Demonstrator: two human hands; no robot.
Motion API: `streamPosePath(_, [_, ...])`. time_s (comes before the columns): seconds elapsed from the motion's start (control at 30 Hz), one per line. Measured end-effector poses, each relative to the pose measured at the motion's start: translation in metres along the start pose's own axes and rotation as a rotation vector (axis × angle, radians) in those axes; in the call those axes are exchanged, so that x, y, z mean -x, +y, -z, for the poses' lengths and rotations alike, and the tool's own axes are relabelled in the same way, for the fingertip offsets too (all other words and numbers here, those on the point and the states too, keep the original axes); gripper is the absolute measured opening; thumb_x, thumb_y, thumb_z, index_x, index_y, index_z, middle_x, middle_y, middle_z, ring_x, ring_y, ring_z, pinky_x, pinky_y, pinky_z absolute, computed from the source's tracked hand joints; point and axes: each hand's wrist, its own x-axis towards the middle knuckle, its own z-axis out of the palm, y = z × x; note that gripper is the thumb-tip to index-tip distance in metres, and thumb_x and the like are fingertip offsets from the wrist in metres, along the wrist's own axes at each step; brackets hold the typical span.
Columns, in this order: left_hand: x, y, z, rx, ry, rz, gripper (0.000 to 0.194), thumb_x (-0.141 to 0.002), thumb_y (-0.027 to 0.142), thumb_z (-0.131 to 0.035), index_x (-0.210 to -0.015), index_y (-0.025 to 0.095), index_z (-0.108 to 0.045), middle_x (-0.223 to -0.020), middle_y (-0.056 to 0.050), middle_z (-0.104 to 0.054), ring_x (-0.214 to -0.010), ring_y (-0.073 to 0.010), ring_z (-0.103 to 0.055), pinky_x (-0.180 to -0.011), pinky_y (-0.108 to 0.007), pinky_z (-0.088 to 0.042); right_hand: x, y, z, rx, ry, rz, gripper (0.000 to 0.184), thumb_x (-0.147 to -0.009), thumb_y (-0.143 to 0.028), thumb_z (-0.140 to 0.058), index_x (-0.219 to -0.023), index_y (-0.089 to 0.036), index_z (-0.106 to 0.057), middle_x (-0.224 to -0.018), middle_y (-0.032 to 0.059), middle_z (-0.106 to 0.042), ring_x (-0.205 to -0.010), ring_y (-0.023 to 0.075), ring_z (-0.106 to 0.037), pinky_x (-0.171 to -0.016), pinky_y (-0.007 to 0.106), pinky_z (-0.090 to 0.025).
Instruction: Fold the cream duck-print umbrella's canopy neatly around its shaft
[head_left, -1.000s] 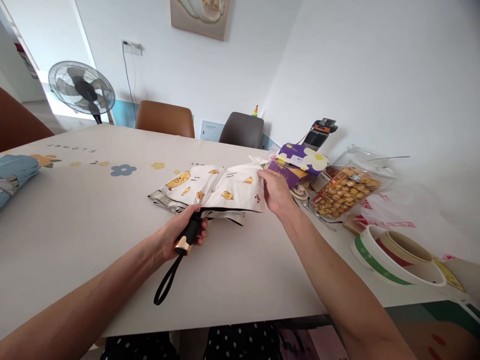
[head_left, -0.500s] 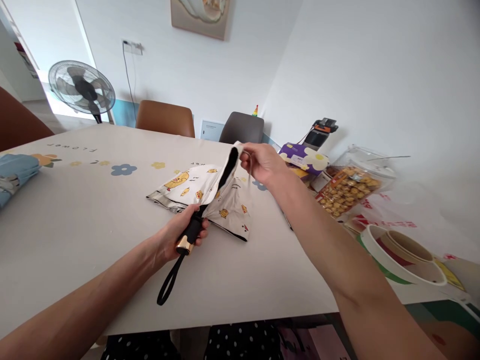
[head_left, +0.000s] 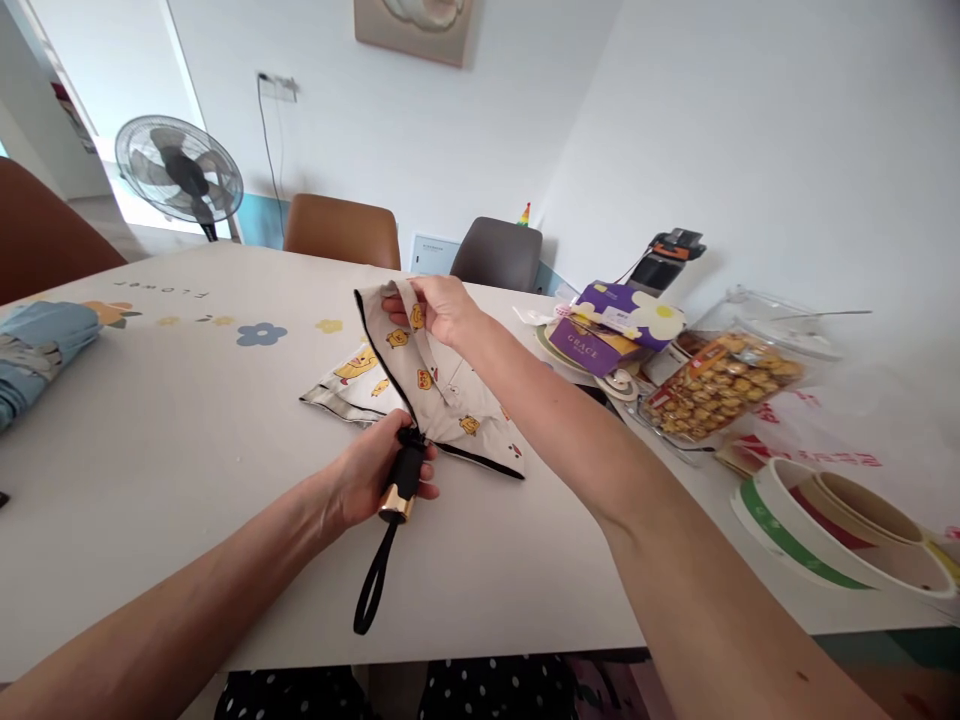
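A white folding umbrella (head_left: 480,425) printed with yellow ducks lies partly spread over the table, its panels loose and edged in black. My left hand (head_left: 382,470) is wrapped round its black handle, which has a gold end and a black wrist loop (head_left: 373,590) hanging toward me. Above the canopy, my right hand (head_left: 439,305) pinches one raised panel by its edge and strap; some of its fingers are behind the cloth. At the far left lies a folded blue umbrella (head_left: 56,345).
The white table (head_left: 187,480) has printed flowers. On its right stand a purple tissue box (head_left: 600,345), a clear tub of round snacks (head_left: 727,380), a plastic bag and white bowls (head_left: 795,545). Chairs (head_left: 341,230) and a fan (head_left: 180,170) are beyond the far edge.
My right hand has moved left with the raised panel, folding it over so its printed side faces me. My left hand still grips the handle. The view has shifted slightly.
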Motion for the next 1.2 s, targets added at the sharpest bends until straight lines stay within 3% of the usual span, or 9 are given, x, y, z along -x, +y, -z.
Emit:
streamPosePath(0.2, [0.000, 0.002, 0.000, -0.011, -0.051, -0.022, 0.016, -0.077, 0.030, -0.037, -0.077, 0.016, -0.047, -0.067, -0.001, -0.050, -0.047, -0.0116, -0.045, -0.049, -0.037, -0.053, -0.012, 0.040, -0.017, 0.099, -0.014, -0.072, 0.011, -0.069, -0.002, -0.051, -0.065, -0.012, -0.055, -0.041, -0.0003, -0.051, -0.048, 0.0162, -0.058, -0.049, 0.027, -0.051])
streamPosePath(0.3, [0.000, 0.003, 0.001, -0.003, -0.068, -0.028, 0.023, -0.078, 0.038, -0.041, -0.078, 0.016, -0.049, -0.067, -0.001, -0.050, -0.047, -0.0114, -0.045, -0.047, -0.037, -0.052, -0.014, 0.054, -0.021, 0.163, -0.037, -0.101, 0.015, -0.066, -0.001, -0.050, -0.059, -0.014, -0.052, -0.037, -0.0003, -0.047, -0.046, 0.0175, -0.057, -0.047, 0.028, -0.050])
streamPosePath(0.47, [-0.005, 0.000, 0.001, -0.044, 0.048, -0.016, 0.038, -0.076, 0.053, -0.055, -0.076, 0.015, -0.049, -0.062, 0.002, -0.046, -0.044, -0.0083, -0.043, -0.038, -0.027, -0.048, -0.022, 0.061, -0.022, 0.190, -0.040, -0.126, 0.014, -0.064, -0.001, -0.050, -0.060, -0.014, -0.050, -0.039, -0.0001, -0.048, -0.045, 0.0171, -0.056, -0.050, 0.030, -0.051])
streamPosePath(0.6, [-0.005, -0.001, -0.001, -0.045, 0.072, -0.014, 0.034, -0.079, 0.048, -0.055, -0.075, 0.016, -0.046, -0.060, 0.003, -0.044, -0.042, -0.0074, -0.043, -0.033, -0.021, -0.041, -0.032, 0.056, -0.023, 0.156, -0.047, -0.120, 0.012, -0.064, -0.004, -0.053, -0.070, -0.014, -0.052, -0.053, 0.0021, -0.056, -0.058, 0.0154, -0.060, -0.059, 0.027, -0.052])
streamPosePath(0.73, [-0.003, -0.001, -0.001, -0.011, 0.064, -0.029, 0.029, -0.083, 0.043, -0.051, -0.076, 0.016, -0.044, -0.059, 0.003, -0.044, -0.041, -0.0067, -0.042, -0.031, -0.019, -0.039, -0.035, 0.043, -0.015, 0.220, 0.060, 0.082, 0.032, -0.065, -0.012, -0.058, -0.096, -0.016, -0.049, -0.082, 0.0036, -0.061, -0.079, 0.0155, -0.060, -0.071, 0.029, -0.050])
streamPosePath(0.83, [-0.002, 0.002, 0.000, 0.063, 0.034, -0.035, 0.027, -0.085, 0.041, -0.049, -0.078, 0.015, -0.044, -0.060, 0.003, -0.044, -0.041, -0.0059, -0.042, -0.031, -0.017, -0.037, -0.022, 0.033, 0.009, 0.404, 0.135, 0.271, 0.044, -0.064, -0.017, -0.059, -0.105, -0.018, -0.046, -0.101, 0.0063, -0.059, -0.094, 0.0189, -0.057, -0.079, 0.033, -0.047])
streamPosePath(0.97, [0.000, 0.007, 0.002, 0.238, -0.100, 0.013, 0.029, -0.090, 0.039, -0.041, -0.077, 0.014, -0.044, -0.059, 0.003, -0.041, -0.041, -0.0037, -0.038, -0.031, -0.014, -0.035, 0.016, 0.035, 0.068, 0.602, 0.281, 0.419, 0.042, -0.066, -0.020, -0.055, -0.107, -0.017, -0.047, -0.114, 0.0107, -0.055, -0.103, 0.0187, -0.055, -0.089, 0.032, -0.042])
streamPosePath(1.1, [-0.002, 0.005, 0.008, 0.330, -0.153, -0.004, 0.028, -0.089, 0.039, -0.040, -0.080, 0.013, -0.044, -0.061, 0.003, -0.041, -0.042, -0.0041, -0.038, -0.031, -0.015, -0.036, 0.060, 0.052, 0.129, 0.851, 0.494, 0.314, 0.031, -0.071, -0.028, -0.052, -0.101, -0.016, -0.053, -0.116, 0.0123, -0.056, -0.110, 0.0227, -0.052, -0.093, 0.036, -0.038])
streamPosePath(1.2, [-0.005, 0.001, 0.011, 0.295, -0.141, -0.010, 0.028, -0.088, 0.040, -0.044, -0.082, 0.013, -0.045, -0.062, 0.002, -0.042, -0.042, -0.0044, -0.038, -0.032, -0.016, -0.036, 0.084, 0.069, 0.154, 1.034, 0.512, 0.172, 0.023, -0.076, -0.036, -0.047, -0.081, -0.016, -0.057, -0.117, 0.0148, -0.056, -0.110, 0.0260, -0.051, -0.092, 0.036, -0.036])
